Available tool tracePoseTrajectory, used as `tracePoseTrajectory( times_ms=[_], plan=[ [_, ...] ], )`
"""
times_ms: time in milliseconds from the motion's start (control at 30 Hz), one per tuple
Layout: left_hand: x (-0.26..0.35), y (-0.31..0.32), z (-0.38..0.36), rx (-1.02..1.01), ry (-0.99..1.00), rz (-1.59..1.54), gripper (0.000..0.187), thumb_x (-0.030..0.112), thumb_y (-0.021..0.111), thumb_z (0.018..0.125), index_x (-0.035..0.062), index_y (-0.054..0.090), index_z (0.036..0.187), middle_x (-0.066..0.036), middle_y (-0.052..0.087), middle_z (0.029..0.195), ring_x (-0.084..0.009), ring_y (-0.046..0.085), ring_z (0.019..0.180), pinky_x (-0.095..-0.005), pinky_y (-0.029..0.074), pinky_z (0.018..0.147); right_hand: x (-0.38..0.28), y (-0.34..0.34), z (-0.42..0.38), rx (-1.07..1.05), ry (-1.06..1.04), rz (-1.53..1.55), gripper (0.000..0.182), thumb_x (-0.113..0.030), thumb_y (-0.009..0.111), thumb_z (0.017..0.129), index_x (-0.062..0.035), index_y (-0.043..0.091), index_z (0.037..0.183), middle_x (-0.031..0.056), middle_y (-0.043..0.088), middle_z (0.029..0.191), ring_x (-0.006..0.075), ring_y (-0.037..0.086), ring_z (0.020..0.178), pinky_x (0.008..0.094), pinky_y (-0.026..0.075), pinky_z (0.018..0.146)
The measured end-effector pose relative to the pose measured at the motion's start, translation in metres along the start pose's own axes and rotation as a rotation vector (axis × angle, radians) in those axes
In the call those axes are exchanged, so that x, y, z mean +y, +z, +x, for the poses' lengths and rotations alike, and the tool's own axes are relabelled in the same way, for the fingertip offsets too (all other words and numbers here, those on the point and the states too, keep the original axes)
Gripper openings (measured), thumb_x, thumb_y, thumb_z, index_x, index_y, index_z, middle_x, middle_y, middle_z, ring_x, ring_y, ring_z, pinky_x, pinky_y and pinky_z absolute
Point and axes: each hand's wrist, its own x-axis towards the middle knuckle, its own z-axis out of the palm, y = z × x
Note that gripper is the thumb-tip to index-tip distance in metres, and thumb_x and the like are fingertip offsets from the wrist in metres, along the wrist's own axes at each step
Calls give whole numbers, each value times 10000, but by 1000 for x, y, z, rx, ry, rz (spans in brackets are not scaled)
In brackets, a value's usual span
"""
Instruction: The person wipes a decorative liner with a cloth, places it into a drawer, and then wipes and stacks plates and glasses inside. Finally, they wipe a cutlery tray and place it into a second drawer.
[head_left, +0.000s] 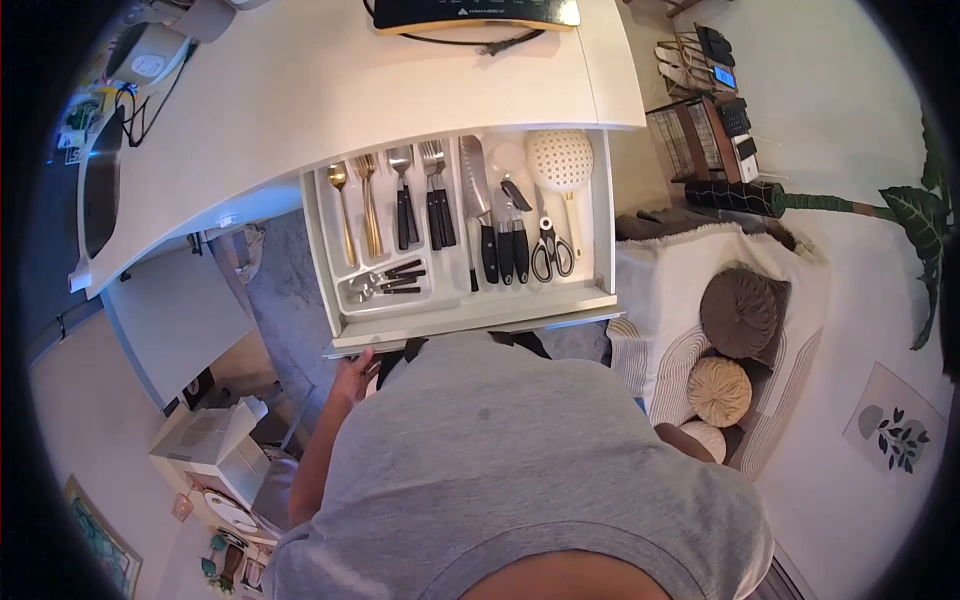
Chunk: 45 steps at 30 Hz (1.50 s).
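Observation:
An open drawer (470,322) stands in front of my body, under the white counter. Its white tray holds gold spoons and forks, black-handled spoons (403,200) and forks (438,195), and small spoons (385,283). Right of these lie knives (480,205), a peeler, scissors (552,252) and a cream slotted skimmer (560,165). My left hand (355,376) is at the drawer front's left corner, fingers partly spread, with nothing seen in it; whether it touches the front is unclear. My right hand is out of sight, its arm mostly hidden behind my shirt.
A black cooktop (478,12) with a cable sits on the white counter (330,90). An open cabinet door (178,310) hangs at the left. To the right are a sofa with round cushions (738,312), a wire rack and a plant.

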Motion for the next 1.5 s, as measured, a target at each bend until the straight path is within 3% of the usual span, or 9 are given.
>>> tracePoseTrajectory(
  times_ms=[267, 367, 433, 767, 833, 867, 1000, 1433, 1500],
  plan=[
    [0, 10, -5, -37, 15, -144, 435, 131, 636, 831, 27, 425, 1196, -89, 574, 1091, -206, 575, 992, -380, 465, 902, -47, 32, 98, 264, -148, 70, 413, -292, 528, 810, -35, 554, 1132, 251, 570, 1107, 347, 554, 1041, 392, 415, 898],
    [0, 12, -2, -117, -27, -244, 408, 124, 637, 829, 19, 437, 1168, -101, 581, 1067, -205, 589, 965, -392, 476, 899, -55, 28, 107, 387, -339, -230, 351, -242, 531, 802, -5, 584, 1056, 251, 597, 1035, 357, 570, 989, 392, 428, 868],
    [3, 15, -5, -124, -37, -273, 378, 116, 632, 830, 13, 446, 1142, -114, 591, 1033, -217, 607, 925, -399, 490, 884, -44, 35, 115, 556, -503, 86, 324, -210, 536, 790, 24, 590, 1007, 234, 623, 936, 330, 598, 896, 385, 448, 805],
    [-2, 29, 0, -53, 72, -299, 388, 101, 632, 825, 12, 423, 1139, -124, 598, 968, -233, 632, 821, -407, 522, 822, -67, 27, 105, 628, -602, 124, 208, -158, 521, 792, 35, 593, 813, 95, 589, 668, 186, 535, 602, 340, 420, 582],
    [-5, 30, 1, -43, 111, -309, 417, 97, 637, 820, 14, 406, 1157, -132, 589, 982, -244, 629, 824, -405, 522, 816, -84, 26, 91, 606, -498, 298, 176, -108, 519, 780, 13, 604, 875, 246, 578, 799, 350, 571, 758, 402, 443, 684],
    [-13, 22, 5, -68, 116, -292, 443, 89, 633, 822, 12, 387, 1183, -141, 569, 1027, -259, 615, 874, -411, 510, 836, -84, 29, 89, 617, -497, 373, 216, -139, 489, 823, 42, 594, 876, 171, 609, 775, 256, 572, 705, 350, 443, 670],
    [12, 42, -3, -76, 225, -281, 463, 61, 617, 825, 4, 372, 1213, -141, 548, 1070, -269, 599, 922, -420, 496, 865, -90, 16, 110, 552, -559, 516, 207, -146, 504, 823, 24, 613, 870, 42, 601, 743, 140, 547, 666, 270, 439, 639],
    [128, 84, 63, -165, 358, -290, 368, 65, 551, 866, 10, 396, 1195, -123, 553, 1056, -263, 621, 873, -430, 497, 871, -200, -66, 155, 618, -728, 513, 219, -175, 516, 834, 16, 618, 867, 46, 600, 744, 124, 533, 642, 271, 430, 599],
    [142, 87, 76, -157, 375, -290, 352, 66, 535, 877, 14, 394, 1196, -124, 551, 1051, -262, 619, 874, -426, 506, 859, -213, -78, 157, 623, -724, 421, 218, -158, 522, 803, 37, 610, 841, 129, 633, 740, 206, 590, 701, 330, 447, 673]
  ],
)
